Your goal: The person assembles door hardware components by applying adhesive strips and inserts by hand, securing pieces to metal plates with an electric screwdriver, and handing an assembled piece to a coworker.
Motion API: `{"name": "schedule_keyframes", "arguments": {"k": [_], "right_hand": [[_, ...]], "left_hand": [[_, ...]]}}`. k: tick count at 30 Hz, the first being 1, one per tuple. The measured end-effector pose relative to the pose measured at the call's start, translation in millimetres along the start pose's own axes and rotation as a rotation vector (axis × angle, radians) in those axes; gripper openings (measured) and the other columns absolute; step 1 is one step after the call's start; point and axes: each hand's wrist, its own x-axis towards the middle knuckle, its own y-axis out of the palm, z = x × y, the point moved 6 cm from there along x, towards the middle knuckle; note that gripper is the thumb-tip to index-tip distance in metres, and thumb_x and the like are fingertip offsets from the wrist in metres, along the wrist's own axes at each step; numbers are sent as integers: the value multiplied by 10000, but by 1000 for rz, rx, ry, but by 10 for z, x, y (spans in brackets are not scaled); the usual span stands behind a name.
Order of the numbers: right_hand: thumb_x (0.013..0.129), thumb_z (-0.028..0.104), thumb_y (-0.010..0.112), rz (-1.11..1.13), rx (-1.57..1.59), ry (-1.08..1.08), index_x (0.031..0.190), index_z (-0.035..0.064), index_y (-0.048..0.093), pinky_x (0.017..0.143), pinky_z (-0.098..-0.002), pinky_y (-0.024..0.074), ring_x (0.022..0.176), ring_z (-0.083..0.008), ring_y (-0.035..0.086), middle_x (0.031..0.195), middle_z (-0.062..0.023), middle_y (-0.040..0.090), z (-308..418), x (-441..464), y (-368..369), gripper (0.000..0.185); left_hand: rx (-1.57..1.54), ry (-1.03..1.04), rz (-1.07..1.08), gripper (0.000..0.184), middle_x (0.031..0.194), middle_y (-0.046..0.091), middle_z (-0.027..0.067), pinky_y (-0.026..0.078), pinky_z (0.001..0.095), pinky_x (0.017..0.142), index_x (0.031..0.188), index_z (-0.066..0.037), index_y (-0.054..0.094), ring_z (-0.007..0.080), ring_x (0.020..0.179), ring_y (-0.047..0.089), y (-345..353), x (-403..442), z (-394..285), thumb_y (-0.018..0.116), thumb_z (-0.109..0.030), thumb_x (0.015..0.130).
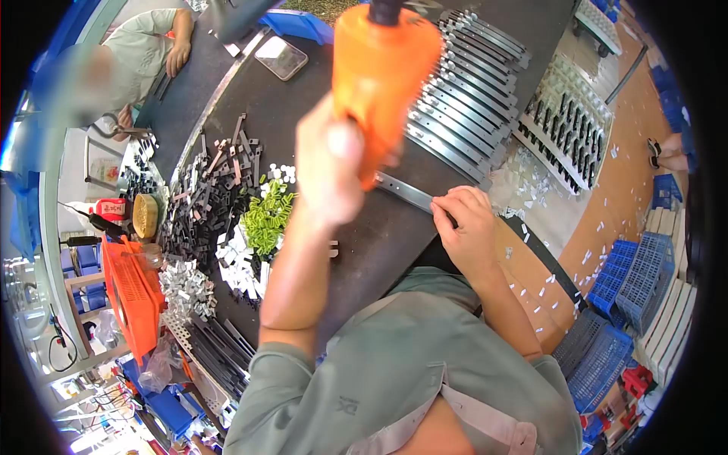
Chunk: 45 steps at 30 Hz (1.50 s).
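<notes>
Worktop and surroundings, seen from above. The dark worktop (364,246) carries loose parts at left and finished-metal lengths at right; beyond its right edge, a brownish floor (633,110) is scattered with pale scraps. One metal strip (413,193) lies at the worktop's near edge, between the two hands. The right hand (468,231) has its fingers (459,201) pinched together on the strip's near end; the left hand (330,171) has its fingers wrapped around one orange tool (387,61), held above the strip's far end.

Counts: one phone (282,58); one orange basket (129,292); one rack with black pegs (569,140); at least three blue crates (641,284); one row of strips (459,125), more than ten; one heap of green clips (265,220), one of dark pieces (197,201) and one of white pieces (243,269), each too tangled to number. One other person (144,53) is at the upper left.

The left hand and tool are blurred; whether the tool touches the strip cannot be told. The tool's top is cut off by the upper border, and a second bystander (671,155) by the right.
</notes>
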Motion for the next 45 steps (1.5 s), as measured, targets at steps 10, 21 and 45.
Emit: {"name": "schedule_keyframes", "arguments": {"k": [10,21,45], "right_hand": [[819,188,771,177,-178,-115,1045,27,687,838,-408,448,960,-285,563,1002,-92,602,229,260,189,289],[738,97,837,-1,0,-86,1056,21,727,576,-307,506,701,-246,649,968,-74,661,385,133,-33,345],[987,334,467,254,1765,1015,1258,-24,603,708,-308,423,890,-154,578,1136,-128,676,-26,-350,75,470]], "left_hand": [[1391,-125,-140,623,903,693,207,545,466,750,1152,-34,667,377,874,694,-1112,370,1093,693,-584,862],[716,-343,122,653,1035,689,160,544,359,750,1260,40,607,214,822,682,-393,-429,607,770,-449,859],[846,-275,-22,516,651,587,70,466,320,566,1052,-10,592,182,563,576,-221,-757,670,762,-432,809]]}}
